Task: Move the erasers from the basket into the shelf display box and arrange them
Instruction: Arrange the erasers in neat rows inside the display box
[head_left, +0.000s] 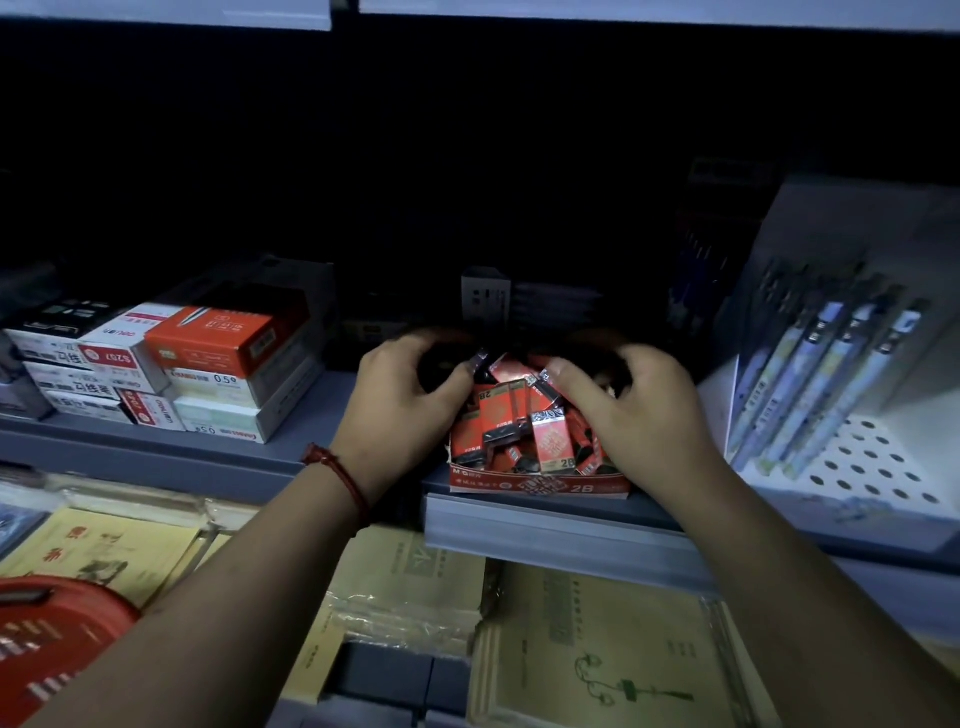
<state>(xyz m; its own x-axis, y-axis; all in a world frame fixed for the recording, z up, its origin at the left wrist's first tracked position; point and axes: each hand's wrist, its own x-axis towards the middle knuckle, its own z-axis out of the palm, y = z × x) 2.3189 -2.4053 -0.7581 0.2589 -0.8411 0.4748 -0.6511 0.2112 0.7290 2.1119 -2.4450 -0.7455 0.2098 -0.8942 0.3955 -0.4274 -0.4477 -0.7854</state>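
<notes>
My left hand (410, 395) and right hand (639, 415) curled either side of small red-wrapped erasers (519, 421), heaped in the red cardboard display box (540, 487) on the grey shelf (156, 452), grip lost in shadow, cannot tell, red plastic basket (52, 639) near left

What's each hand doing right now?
Left hand: curled beside the erasers; grip cannot be told, too dark.
Right hand: curled over the erasers, thumb on them; grip cannot be told.
</notes>
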